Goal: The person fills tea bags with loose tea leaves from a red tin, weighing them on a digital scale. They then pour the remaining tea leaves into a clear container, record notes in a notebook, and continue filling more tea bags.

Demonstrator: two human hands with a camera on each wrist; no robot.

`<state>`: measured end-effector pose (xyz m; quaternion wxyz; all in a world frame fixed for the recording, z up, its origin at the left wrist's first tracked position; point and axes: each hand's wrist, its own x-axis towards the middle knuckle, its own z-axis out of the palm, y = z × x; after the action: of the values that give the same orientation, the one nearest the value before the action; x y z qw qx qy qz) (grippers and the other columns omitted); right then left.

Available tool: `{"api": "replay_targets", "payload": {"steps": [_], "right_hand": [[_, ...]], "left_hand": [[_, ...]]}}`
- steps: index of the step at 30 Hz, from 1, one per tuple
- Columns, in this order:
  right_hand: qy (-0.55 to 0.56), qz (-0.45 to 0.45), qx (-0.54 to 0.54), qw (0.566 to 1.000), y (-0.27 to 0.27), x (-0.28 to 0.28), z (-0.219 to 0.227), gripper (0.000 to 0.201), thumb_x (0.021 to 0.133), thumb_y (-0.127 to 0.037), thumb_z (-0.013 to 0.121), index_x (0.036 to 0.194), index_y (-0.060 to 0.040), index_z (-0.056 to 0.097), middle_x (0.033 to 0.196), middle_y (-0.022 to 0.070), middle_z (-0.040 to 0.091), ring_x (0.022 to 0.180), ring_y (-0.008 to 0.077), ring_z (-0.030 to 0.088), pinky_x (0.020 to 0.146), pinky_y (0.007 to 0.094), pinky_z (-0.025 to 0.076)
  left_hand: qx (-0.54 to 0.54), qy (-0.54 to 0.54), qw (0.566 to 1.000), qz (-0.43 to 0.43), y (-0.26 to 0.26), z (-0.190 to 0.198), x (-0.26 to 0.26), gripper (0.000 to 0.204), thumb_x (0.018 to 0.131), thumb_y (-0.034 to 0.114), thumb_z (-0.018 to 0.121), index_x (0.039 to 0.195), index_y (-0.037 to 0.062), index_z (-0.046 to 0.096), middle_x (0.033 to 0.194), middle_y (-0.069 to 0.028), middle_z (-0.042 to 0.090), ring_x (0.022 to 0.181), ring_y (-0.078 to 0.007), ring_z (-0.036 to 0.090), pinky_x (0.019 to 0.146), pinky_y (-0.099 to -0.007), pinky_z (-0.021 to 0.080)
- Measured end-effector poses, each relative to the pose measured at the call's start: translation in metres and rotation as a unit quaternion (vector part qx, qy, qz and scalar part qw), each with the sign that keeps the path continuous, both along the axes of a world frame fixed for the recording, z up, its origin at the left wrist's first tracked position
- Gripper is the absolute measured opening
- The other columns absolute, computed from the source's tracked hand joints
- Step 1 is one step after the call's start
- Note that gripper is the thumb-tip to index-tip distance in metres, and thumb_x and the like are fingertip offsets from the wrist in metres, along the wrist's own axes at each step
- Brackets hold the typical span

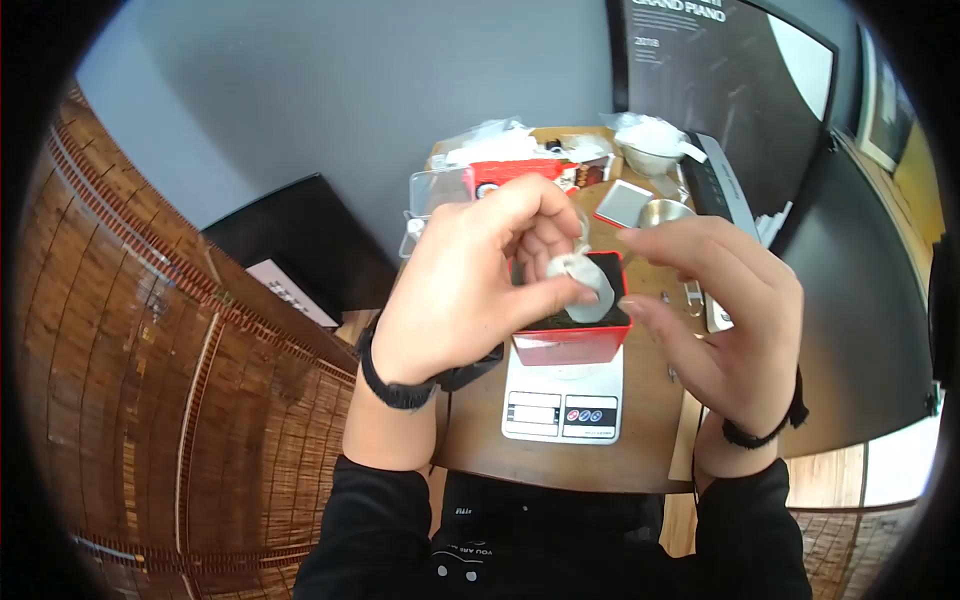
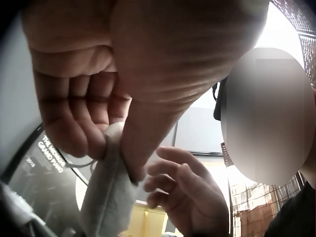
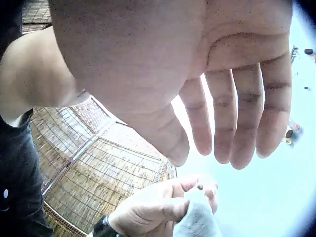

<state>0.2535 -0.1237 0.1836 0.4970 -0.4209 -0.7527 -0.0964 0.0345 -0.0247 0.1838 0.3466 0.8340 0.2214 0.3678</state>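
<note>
Two bare hands above a brown desk (image 1: 480, 445); left hand (image 1: 465, 285) arched in from one side, grip clamped on a small pale pouch (image 1: 590, 310), with the thumb on one face and fingertips opposite; narrow gathered top caught in the pinch, wider part free beyond the thumb in the left wrist view; right hand (image 1: 740, 315) just beside, apart from the pouch; grip apart there, thumb well away from the fingers, fingers nearly straight in the right wrist view; pouch position: over the mouth of a red box (image 1: 570, 348), in front of dark loose contents (image 1: 608, 266); cannot tell contact from gap between pouch and contents.

Beneath the box, a white scale (image 1: 565, 385) with a display panel (image 1: 534, 414) and round buttons (image 1: 585, 415) along the near edge; just past the right fingertips, a round metal cup (image 1: 663, 212); next to it, a flat grey square (image 1: 625, 203) with a red edge; farther back, a bowl (image 1: 652, 160) with crumpled white plastic (image 1: 648, 132) in it; also a red packet (image 1: 510, 170) behind the left hand and, left of that, a clear plastic container (image 1: 438, 187); to the right, a long pale device (image 1: 725, 180) near the desk's edge; behind everything, a dark screen (image 1: 700, 80) with the words GRAND PIANO; to the far left, a blind of brown slats (image 1: 140, 350); black bands (image 1: 402, 394) on both wrists, black sleeves (image 1: 380, 510) farther up the arms.
</note>
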Motion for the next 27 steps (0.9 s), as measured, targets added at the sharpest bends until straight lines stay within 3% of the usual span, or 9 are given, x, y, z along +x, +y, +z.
{"api": "replay_targets", "payload": {"steps": [5, 8, 14, 16, 20, 26, 27], "right_hand": [[-0.045, 0.054, -0.049, 0.996, 0.009, 0.005, -0.008, 0.036, 0.073, -0.006, 0.088, 0.107, -0.0038, 0.080, 0.096, 0.0092, 0.079, 0.086, 0.0287, 0.077, 0.076, 0.0356, 0.059], [-0.055, 0.088, -0.040, 0.994, 0.014, 0.008, -0.012, 0.029, 0.081, -0.003, 0.083, 0.109, -0.0077, 0.077, 0.093, 0.0079, 0.074, 0.079, 0.0291, 0.071, 0.067, 0.0383, 0.056], [-0.007, 0.069, -0.084, 0.994, 0.017, -0.002, -0.014, 0.019, 0.082, 0.002, 0.079, 0.096, -0.0053, 0.069, 0.086, 0.0093, 0.069, 0.076, 0.0292, 0.070, 0.066, 0.0375, 0.055], [0.023, 0.067, -0.099, 0.993, 0.020, -0.004, -0.017, 0.019, 0.082, 0.003, 0.077, 0.095, -0.0044, 0.065, 0.086, 0.0105, 0.066, 0.076, 0.0316, 0.068, 0.066, 0.0390, 0.054], [-0.011, 0.062, -0.094, 0.994, 0.022, -0.004, -0.016, 0.019, 0.083, 0.004, 0.075, 0.096, -0.0034, 0.064, 0.088, 0.0121, 0.064, 0.077, 0.0345, 0.066, 0.068, 0.0410, 0.054], [-0.018, 0.114, -0.154, 0.981, 0.021, -0.009, -0.016, 0.019, 0.083, 0.005, 0.073, 0.096, -0.0025, 0.062, 0.089, 0.0140, 0.062, 0.080, 0.0375, 0.065, 0.070, 0.0416, 0.053], [-0.010, 0.060, -0.110, 0.992, 0.022, -0.006, -0.016, 0.018, 0.084, 0.005, 0.073, 0.097, -0.0021, 0.062, 0.089, 0.0138, 0.062, 0.080, 0.0363, 0.065, 0.071, 0.0405, 0.053]], "left_hand": [[-0.038, -0.038, 0.998, -0.017, -0.013, -0.005, 0.010, 0.041, 0.078, -0.014, 0.082, 0.108, 0.0022, 0.058, 0.097, -0.0052, 0.069, 0.088, -0.0104, 0.064, 0.082, -0.0283, 0.056], [-0.028, -0.077, 0.996, -0.028, -0.010, -0.011, 0.010, 0.040, 0.078, -0.014, 0.082, 0.105, 0.0022, 0.058, 0.098, -0.0068, 0.070, 0.089, -0.0113, 0.065, 0.082, -0.0285, 0.056], [0.035, -0.075, 0.994, -0.071, 0.006, -0.016, 0.004, 0.030, 0.078, -0.012, 0.084, 0.099, -0.0008, 0.064, 0.098, -0.0081, 0.072, 0.086, -0.0140, 0.065, 0.079, -0.0293, 0.054], [0.108, -0.053, 0.987, -0.110, 0.015, -0.017, 0.004, 0.024, 0.080, -0.007, 0.084, 0.096, -0.0014, 0.067, 0.094, -0.0090, 0.071, 0.083, -0.0174, 0.065, 0.075, -0.0315, 0.053], [0.095, -0.030, 0.989, -0.105, 0.019, -0.018, 0.003, 0.020, 0.081, -0.003, 0.082, 0.093, -0.0010, 0.066, 0.089, -0.0105, 0.069, 0.080, -0.0222, 0.065, 0.073, -0.0333, 0.051], [0.146, 0.014, 0.968, -0.204, 0.034, -0.015, -0.012, 0.022, 0.078, -0.001, 0.078, 0.083, 0.0016, 0.057, 0.081, -0.0097, 0.063, 0.071, -0.0255, 0.061, 0.064, -0.0341, 0.047], [0.134, 0.037, 0.965, -0.223, 0.039, -0.013, -0.019, 0.024, 0.078, -0.001, 0.079, 0.081, 0.0023, 0.055, 0.079, -0.0092, 0.061, 0.070, -0.0252, 0.060, 0.062, -0.0347, 0.046]]}}
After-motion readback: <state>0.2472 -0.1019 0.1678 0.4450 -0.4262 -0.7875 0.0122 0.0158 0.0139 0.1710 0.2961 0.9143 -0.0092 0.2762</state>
